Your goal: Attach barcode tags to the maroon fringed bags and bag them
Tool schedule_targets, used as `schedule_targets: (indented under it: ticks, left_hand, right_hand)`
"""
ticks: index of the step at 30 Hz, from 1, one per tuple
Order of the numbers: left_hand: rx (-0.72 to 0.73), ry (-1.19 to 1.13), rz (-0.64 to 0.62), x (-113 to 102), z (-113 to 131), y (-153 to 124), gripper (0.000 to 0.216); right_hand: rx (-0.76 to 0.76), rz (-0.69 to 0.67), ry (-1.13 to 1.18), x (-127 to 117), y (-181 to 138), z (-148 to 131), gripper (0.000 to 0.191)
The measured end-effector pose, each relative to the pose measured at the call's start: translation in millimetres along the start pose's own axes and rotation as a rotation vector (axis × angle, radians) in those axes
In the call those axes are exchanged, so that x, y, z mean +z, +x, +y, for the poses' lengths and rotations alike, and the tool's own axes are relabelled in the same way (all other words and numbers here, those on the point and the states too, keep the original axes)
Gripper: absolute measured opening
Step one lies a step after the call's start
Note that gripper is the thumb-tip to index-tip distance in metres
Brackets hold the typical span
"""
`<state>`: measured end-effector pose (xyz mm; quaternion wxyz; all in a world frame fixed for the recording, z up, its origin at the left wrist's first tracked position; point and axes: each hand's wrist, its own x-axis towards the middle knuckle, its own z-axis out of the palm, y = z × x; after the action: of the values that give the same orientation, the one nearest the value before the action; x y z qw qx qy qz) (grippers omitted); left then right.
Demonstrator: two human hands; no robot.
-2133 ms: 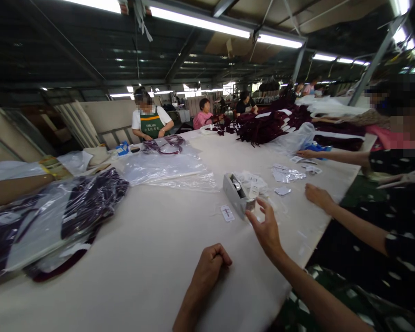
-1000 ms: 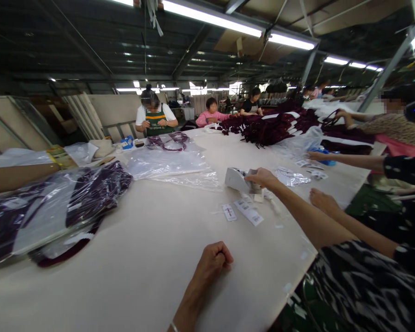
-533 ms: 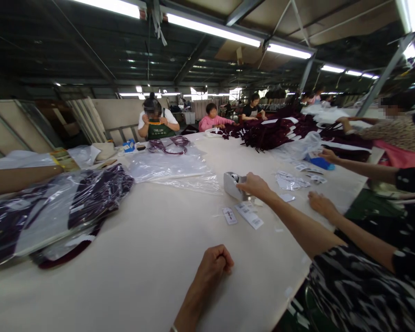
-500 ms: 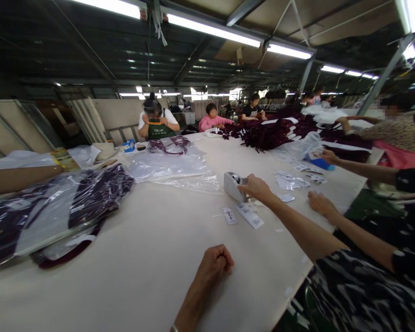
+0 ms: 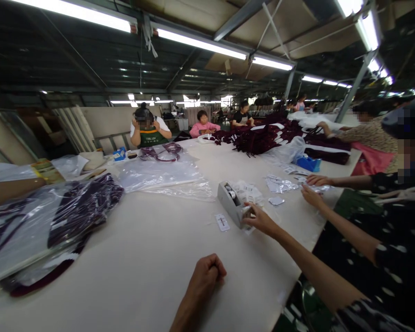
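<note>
My left hand (image 5: pixel 206 279) rests on the white tabletop (image 5: pixel 141 258), fingers curled into a loose fist with nothing showing in them. My right hand (image 5: pixel 263 219) grips the near end of a grey tape dispenser (image 5: pixel 232 203), with thumb and fingers at its front edge. A roll of tape sits in the dispenser. Just left of the dispenser lies a small white printed tag (image 5: pixel 222 222). Behind it are white printed labels (image 5: pixel 249 191), partly covered by the dispenser.
Bagged dark garments (image 5: pixel 86 207) lie at left, a clear plastic bag (image 5: pixel 162 173) farther back. Foil-like packets (image 5: pixel 280 183) and a blue box (image 5: pixel 308 163) are at right, beside a co-worker's hands (image 5: pixel 314 189). Maroon garments (image 5: pixel 263 136) are heaped at the back; other people work around the table.
The tape dispenser has been turned and drawn nearer, onto where the labels lie. My right hand has moved to its near end. My left fist stays put while the view swings right.
</note>
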<state>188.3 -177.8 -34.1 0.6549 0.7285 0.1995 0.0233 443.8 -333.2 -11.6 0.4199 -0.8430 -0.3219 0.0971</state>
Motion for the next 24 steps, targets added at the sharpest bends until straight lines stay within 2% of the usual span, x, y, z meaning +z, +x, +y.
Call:
schedule_targets:
  ticks: [3,6,10,17,21,24]
  left_hand:
    - [-0.004,0.002,-0.003,0,-3,1,0.026]
    - [-0.011,-0.002,-0.002,0,-5,2,0.027]
    - [-0.011,0.002,-0.003,-1,-3,0,0.025]
    - [-0.030,-0.012,-0.011,0,-7,2,0.020]
    - [-0.058,-0.055,-0.019,1,-8,4,0.022]
    - [-0.041,-0.035,-0.010,0,-9,4,0.023]
  right_hand:
    - [-0.066,-0.100,-0.015,-20,0,15,0.046]
    - [-0.063,-0.066,-0.104,-24,2,23,0.035]
    - [-0.071,-0.003,-0.239,-19,21,23,0.038]
    - [-0.111,-0.105,-0.411,-23,51,16,0.038]
    - [-0.140,-0.163,-0.468,-15,56,18,0.025]
    - [-0.115,-0.140,-0.477,-8,57,17,0.017]
